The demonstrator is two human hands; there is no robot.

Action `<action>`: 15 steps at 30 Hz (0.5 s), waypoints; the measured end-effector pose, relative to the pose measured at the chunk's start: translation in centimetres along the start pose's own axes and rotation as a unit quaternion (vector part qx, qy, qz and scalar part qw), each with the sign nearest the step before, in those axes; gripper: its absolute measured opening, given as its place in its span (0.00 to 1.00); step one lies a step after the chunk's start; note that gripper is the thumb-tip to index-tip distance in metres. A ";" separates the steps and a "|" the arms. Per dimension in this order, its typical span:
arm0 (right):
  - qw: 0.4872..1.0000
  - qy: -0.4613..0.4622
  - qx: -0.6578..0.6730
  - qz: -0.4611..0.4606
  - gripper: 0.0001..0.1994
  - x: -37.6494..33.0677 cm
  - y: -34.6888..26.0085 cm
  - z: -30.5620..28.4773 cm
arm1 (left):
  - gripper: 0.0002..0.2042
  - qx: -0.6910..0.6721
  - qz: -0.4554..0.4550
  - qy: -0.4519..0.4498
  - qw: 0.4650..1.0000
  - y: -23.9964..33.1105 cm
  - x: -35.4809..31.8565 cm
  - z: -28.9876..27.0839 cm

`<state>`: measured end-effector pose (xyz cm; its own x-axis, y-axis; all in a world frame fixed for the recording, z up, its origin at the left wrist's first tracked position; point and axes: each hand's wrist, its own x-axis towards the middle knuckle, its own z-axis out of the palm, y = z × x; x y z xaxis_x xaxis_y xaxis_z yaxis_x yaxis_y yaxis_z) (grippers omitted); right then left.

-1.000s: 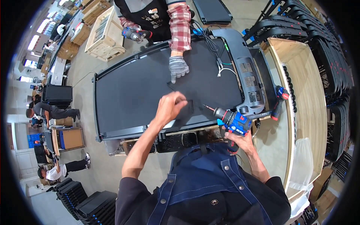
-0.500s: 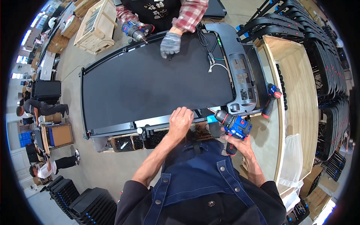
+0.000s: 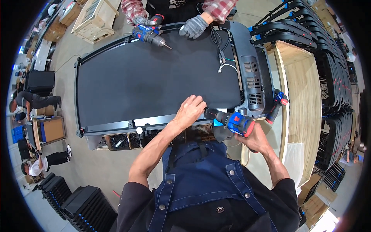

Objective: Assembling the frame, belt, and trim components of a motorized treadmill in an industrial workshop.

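My right hand [image 3: 258, 140] grips a blue, black and red cordless drill [image 3: 239, 123] by its handle. The drill points left at the near side rail [image 3: 164, 119] of a treadmill, close to the motor cover [image 3: 251, 79]. Just left of the drill's tip, my left hand [image 3: 191, 112] rests on that rail and the edge of the black belt [image 3: 147, 83]. Its fingers are bent and pressed together, and whatever they hold is hidden. The exact contact point of the bit cannot be made out.
Across the treadmill, a co-worker's gloved hand [image 3: 194, 27] touches the belt's far side; the other holds a drill [image 3: 150, 36]. Cables [image 3: 222, 58] lie by the motor cover. Another power tool [image 3: 277, 105] sits right, near a wooden crate [image 3: 305, 96]. Parts bins [image 3: 118, 142] stand below the rail.
My right hand has turned the drill and brought it against the rail area. My left hand has shifted slightly up and right. The co-worker's drill and gloved hand have moved rightward.
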<state>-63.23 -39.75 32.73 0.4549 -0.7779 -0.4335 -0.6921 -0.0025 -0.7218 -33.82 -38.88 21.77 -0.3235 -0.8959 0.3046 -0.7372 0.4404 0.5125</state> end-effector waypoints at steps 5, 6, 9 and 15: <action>0.997 -0.045 -0.055 -0.023 0.15 2.2 -1.8 -0.6 | 0.07 -0.003 0.000 0.008 1.000 -0.6 -0.2 0.5; 0.997 -0.047 -0.057 -0.022 0.15 2.5 -2.2 -0.8 | 0.07 -0.004 0.003 0.011 1.000 -0.6 -0.2 0.6; 0.994 -0.073 -0.086 -0.015 0.11 3.3 -3.3 -1.2 | 0.07 -0.009 0.002 0.021 1.000 -0.7 -0.2 0.6; 0.994 -0.074 -0.082 -0.023 0.10 4.3 -3.1 -0.9 | 0.06 -0.023 -0.003 0.018 1.000 -0.8 -0.3 0.5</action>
<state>-59.69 -43.63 33.59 0.5569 -0.6735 -0.4861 -0.7453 -0.1468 -0.6504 -33.50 -39.02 20.88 -0.2971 -0.8965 0.3287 -0.7109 0.4375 0.5507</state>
